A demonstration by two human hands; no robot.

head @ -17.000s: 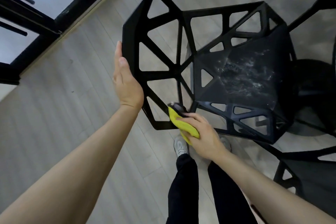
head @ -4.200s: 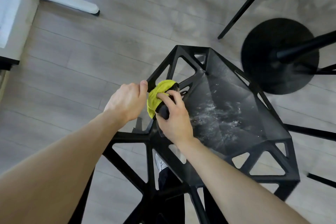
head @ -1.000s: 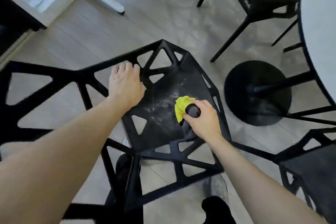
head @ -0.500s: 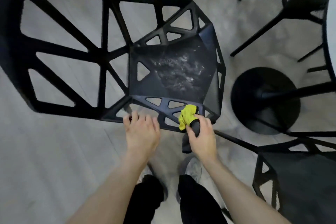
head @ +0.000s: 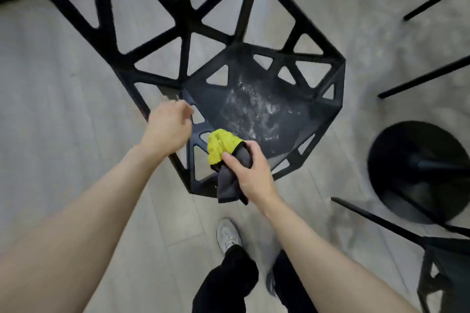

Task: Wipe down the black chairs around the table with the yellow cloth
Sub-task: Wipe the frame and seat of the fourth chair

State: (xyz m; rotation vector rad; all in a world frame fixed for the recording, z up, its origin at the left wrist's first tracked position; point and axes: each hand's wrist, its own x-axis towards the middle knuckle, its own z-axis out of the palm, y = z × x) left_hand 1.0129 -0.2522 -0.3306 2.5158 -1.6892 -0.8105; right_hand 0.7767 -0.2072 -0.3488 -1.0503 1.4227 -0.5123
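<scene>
Matt black chair (head: 267, 109), nubby cloth (head: 220, 145)

Both forearms come up from the lower edge bare to past the elbow — no sleeves, no watch, no rings on the left hand (head: 169, 127) or the right hand (head: 250, 173). Below, black trousers (head: 229, 284) on both legs — and light grey lace-up sneakers (head: 227, 235), the right one mostly hidden.
</scene>
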